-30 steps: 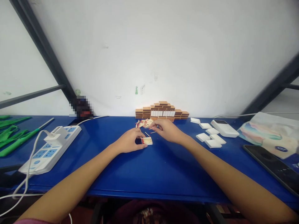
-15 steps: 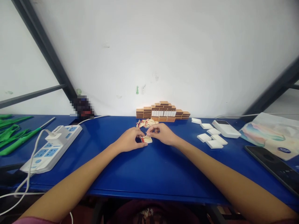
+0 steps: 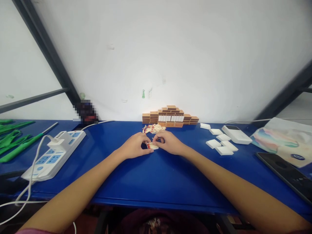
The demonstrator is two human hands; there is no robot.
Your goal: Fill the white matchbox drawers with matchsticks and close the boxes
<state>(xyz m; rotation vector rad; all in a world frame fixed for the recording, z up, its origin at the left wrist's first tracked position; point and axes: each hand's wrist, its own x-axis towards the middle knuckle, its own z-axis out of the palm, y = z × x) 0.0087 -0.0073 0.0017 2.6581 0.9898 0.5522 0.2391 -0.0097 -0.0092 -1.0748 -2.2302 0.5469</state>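
Note:
My left hand (image 3: pixel 136 145) grips the left end of a small white matchbox tray (image 3: pixel 156 149), thumb in front and fingers behind. Red-tipped matches (image 3: pixel 153 146) lie side by side in the tray, heads toward the left. Over its right end is my right hand (image 3: pixel 168 142), thumb and fingers pinched together at the matches; whatever is between the fingertips is too small to make out. Just behind the hands lies a loose pile of matches (image 3: pixel 154 128). Against the wall stands a stepped stack of brown matchboxes (image 3: pixel 170 124), with white pieces upright in its middle.
Several white trays (image 3: pixel 224 150) lie to the right, beside a white power bank (image 3: pixel 237 135). Farther right are a phone (image 3: pixel 282 172) and a tissue pack (image 3: pixel 280 139). At left are a power strip (image 3: pixel 52 161) with cables and green-handled tools (image 3: pixel 21 146).
My right hand has lowered slightly, its fingertips now closer to the matches in the tray. The left hand and tray have hardly moved.

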